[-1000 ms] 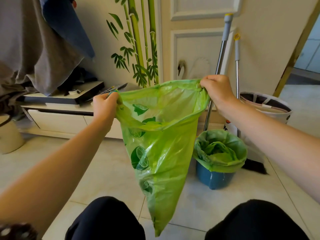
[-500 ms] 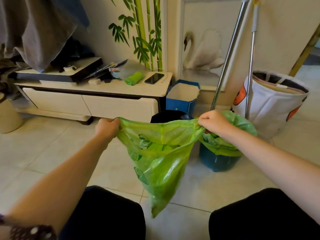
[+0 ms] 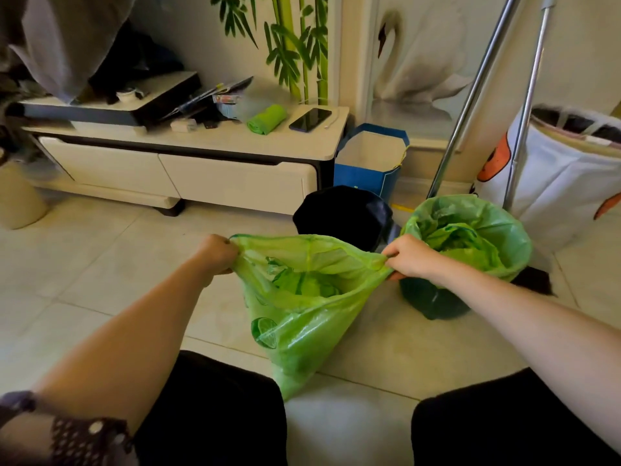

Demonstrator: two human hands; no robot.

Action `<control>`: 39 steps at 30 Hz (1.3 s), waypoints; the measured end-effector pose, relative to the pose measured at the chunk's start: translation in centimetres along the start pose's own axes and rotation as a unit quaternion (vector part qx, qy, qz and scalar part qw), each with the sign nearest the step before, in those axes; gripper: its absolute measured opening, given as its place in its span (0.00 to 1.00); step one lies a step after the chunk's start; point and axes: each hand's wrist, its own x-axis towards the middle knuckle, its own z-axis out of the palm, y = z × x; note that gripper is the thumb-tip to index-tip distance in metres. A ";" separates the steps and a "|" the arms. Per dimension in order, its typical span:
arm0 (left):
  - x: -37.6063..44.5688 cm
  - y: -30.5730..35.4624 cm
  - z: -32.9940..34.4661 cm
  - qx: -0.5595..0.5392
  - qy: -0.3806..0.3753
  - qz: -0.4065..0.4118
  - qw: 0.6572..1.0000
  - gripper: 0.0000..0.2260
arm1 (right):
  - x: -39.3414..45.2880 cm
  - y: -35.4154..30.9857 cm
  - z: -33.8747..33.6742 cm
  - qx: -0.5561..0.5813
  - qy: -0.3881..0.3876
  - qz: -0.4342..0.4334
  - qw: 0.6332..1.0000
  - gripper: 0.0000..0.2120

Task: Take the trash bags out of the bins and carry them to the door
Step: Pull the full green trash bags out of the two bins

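Tiled floor (image 3: 100, 264), white cabinet (image 3: 208, 173), bamboo wall (image 3: 295, 45)

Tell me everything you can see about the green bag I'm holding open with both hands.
The green bag is thin, translucent plastic, crinkled and glossy, printed with lime slices. Its mouth is stretched wide between the left hand and right hand, each with a closed grip on the rim. The body narrows to a point near the tiled floor, between the knees. It looks nearly empty, with only folded film visible inside. It hangs in front of the black bin, left of the lined blue bin.
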 end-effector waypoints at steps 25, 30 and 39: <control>-3.5 12.1 15.7 0.399 0.087 0.320 0.855 0.09 | -0.9 10.7 -7.4 0.119 0.069 0.129 0.982 0.06; -3.5 14.4 22.8 0.315 0.011 0.380 0.870 0.10 | -0.4 15.1 -9.6 0.121 0.129 0.159 0.971 0.10; -0.7 14.3 31.3 0.199 -0.120 0.172 0.957 0.14 | 1.2 21.9 -12.2 0.163 0.253 0.281 0.911 0.15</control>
